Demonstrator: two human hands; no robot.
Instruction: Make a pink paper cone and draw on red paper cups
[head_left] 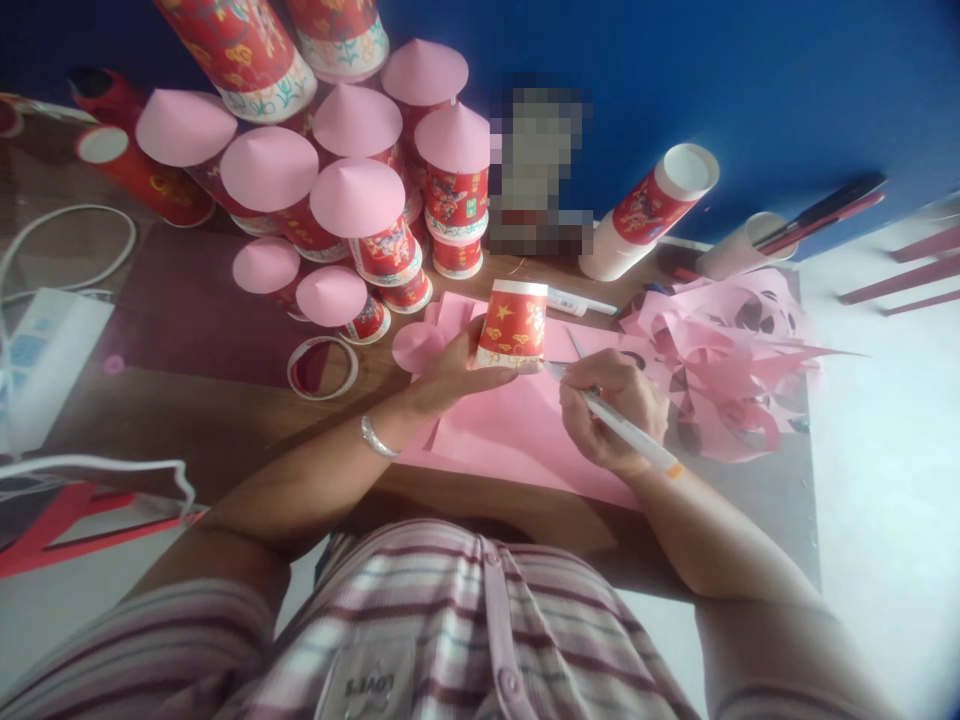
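My left hand (450,372) grips a red paper cup (513,322) with gold stars, held upside down on a pink paper sheet (517,430). My right hand (611,408) is closed around a white pen (630,435), its tip touching the sheet beside the cup's rim. A small pink paper circle (417,346) lies just left of my left hand. A silver bangle (375,438) sits on my left wrist.
Several red cups topped with pink paper cones (357,196) are stacked at the back. A pile of pink paper offcuts (720,360) lies at right. A tape ring (322,367), a cup lying on its side (649,210), a white power strip (45,350) and cables are around.
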